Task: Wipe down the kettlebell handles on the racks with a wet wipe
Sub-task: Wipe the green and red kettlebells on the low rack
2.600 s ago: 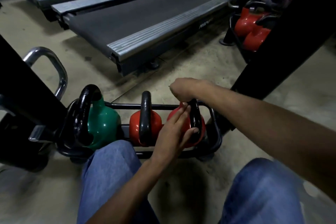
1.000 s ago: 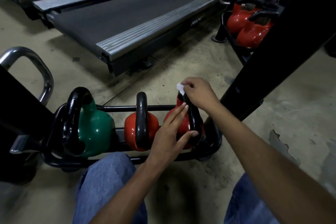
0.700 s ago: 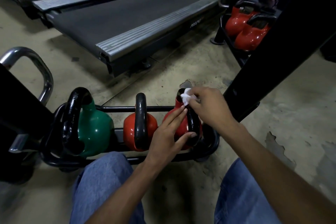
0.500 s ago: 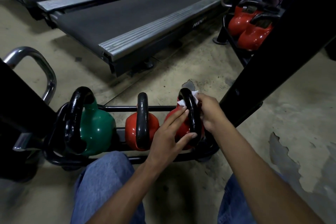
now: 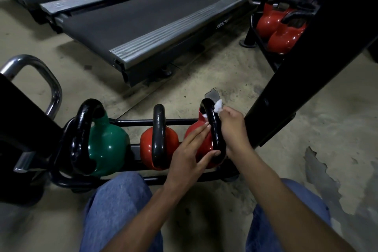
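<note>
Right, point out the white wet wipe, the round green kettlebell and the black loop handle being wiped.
white wet wipe [image 5: 218, 106]: head view, its exposed bunched tip.
round green kettlebell [image 5: 107, 145]: head view, front of its glossy body.
black loop handle [image 5: 215, 131]: head view, middle of its top bar.

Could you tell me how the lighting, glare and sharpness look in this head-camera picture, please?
Head view: dim overall, darkest at the lower left; small glare spots on the green kettlebell and the far red kettlebells; the white wipe in the right hand is the brightest patch; the black upright leans steeply, likely wide-angle distortion; the top right corner is blurred.
</note>
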The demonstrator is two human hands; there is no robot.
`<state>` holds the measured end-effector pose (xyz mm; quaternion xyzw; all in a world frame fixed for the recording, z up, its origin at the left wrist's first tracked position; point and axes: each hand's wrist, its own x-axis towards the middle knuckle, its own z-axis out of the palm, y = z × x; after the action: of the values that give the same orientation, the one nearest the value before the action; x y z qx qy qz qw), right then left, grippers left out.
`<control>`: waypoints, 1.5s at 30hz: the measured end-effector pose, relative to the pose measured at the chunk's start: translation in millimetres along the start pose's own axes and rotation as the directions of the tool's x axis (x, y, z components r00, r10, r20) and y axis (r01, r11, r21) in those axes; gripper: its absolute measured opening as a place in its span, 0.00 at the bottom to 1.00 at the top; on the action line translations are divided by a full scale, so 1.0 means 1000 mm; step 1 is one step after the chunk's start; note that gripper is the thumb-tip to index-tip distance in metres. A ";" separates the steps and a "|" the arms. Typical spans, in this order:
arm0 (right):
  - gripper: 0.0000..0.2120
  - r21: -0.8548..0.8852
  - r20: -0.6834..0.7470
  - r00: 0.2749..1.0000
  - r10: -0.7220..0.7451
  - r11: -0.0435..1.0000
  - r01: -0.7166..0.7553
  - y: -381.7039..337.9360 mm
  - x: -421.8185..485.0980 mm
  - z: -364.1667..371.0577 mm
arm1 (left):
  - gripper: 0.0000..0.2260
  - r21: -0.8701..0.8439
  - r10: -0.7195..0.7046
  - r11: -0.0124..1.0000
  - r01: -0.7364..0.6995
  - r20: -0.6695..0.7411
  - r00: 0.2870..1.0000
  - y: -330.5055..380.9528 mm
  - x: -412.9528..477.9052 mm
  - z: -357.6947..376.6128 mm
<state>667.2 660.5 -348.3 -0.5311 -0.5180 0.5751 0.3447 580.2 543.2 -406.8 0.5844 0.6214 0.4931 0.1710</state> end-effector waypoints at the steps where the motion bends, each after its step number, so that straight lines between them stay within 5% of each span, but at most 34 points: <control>1: 0.13 -0.208 -0.008 0.978 -0.210 0.957 0.204 0.003 -0.007 -0.003 | 0.31 -0.002 -0.006 1.000 0.006 -0.001 1.000 0.000 0.000 0.000; 3: 0.14 -0.502 0.163 0.844 -0.511 0.694 0.517 -0.004 0.004 -0.005 | 0.31 -0.011 -0.013 1.000 0.013 0.003 1.000 0.001 0.000 0.000; 4: 0.14 -0.597 0.312 0.793 -0.524 0.541 0.592 -0.010 0.018 -0.001 | 0.31 -0.009 -0.016 1.000 0.016 0.006 1.000 0.001 -0.001 0.000; 6: 0.13 -0.742 0.580 0.755 -0.307 0.185 0.644 -0.034 0.035 0.009 | 0.30 0.013 -0.018 1.000 0.018 0.012 1.000 0.001 -0.004 0.000; 8: 0.13 -0.698 0.711 0.700 -0.075 -0.198 0.688 -0.052 0.039 0.015 | 0.30 0.033 -0.020 0.999 0.020 0.020 1.000 0.001 -0.008 0.001; 11: 0.15 -0.541 0.820 0.569 -0.058 -0.405 0.737 -0.054 0.023 0.001 | 0.28 0.044 -0.019 0.999 0.019 0.017 1.000 0.006 -0.012 0.002; 14: 0.13 -0.573 0.813 0.493 -0.310 -0.267 0.775 -0.040 0.003 -0.027 | 0.29 0.038 -0.020 0.999 0.020 0.013 1.000 0.010 -0.012 0.001; 17: 0.08 -0.619 0.433 0.642 -0.632 0.309 0.722 -0.015 -0.025 -0.037 | 0.31 0.045 -0.022 0.999 0.022 0.014 1.000 0.008 -0.011 0.000; 20: 0.08 -0.492 -0.002 0.849 -0.528 0.740 0.459 0.001 -0.039 -0.022 | 0.31 0.059 -0.025 0.998 0.024 0.026 0.999 0.006 -0.016 -0.001; 23: 0.07 -0.233 -0.111 0.961 -0.252 0.947 0.221 -0.006 -0.018 -0.010 | 0.31 0.033 -0.062 0.998 0.060 0.074 0.995 0.007 -0.023 -0.002; 28: 0.08 -0.035 0.017 0.998 0.065 0.997 -0.064 -0.014 0.008 -0.015 | 0.29 0.050 -0.072 0.997 0.064 0.158 0.985 0.005 -0.026 0.008; 33: 0.10 0.112 0.136 0.940 0.313 0.938 -0.328 -0.014 0.005 -0.014 | 0.24 0.090 -0.097 0.992 0.083 0.166 0.981 -0.002 -0.025 0.013; 36: 0.12 0.141 0.188 0.957 0.221 0.958 -0.249 -0.018 -0.010 -0.012 | 0.23 0.104 -0.106 0.991 0.090 0.167 0.980 -0.003 -0.025 0.014; 41: 0.16 -0.093 -0.028 1.000 -0.010 0.996 0.008 0.031 -0.032 -0.027 | 0.22 0.137 -0.100 0.988 0.076 0.176 0.979 -0.002 -0.020 0.011; 43: 0.13 -0.323 -0.027 0.958 -0.285 0.909 0.262 0.030 -0.025 -0.027 | 0.21 0.162 -0.088 0.985 0.058 0.185 0.979 -0.001 -0.019 0.009; 45: 0.12 -0.507 0.099 0.849 -0.519 0.707 0.492 0.014 -0.015 -0.022 | 0.22 0.217 -0.075 0.976 0.035 0.178 0.981 0.001 -0.019 0.007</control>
<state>694.0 648.5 -355.8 -0.4553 -0.7687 0.2850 0.3472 591.7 528.7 -416.1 0.6250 0.6680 0.3625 0.1783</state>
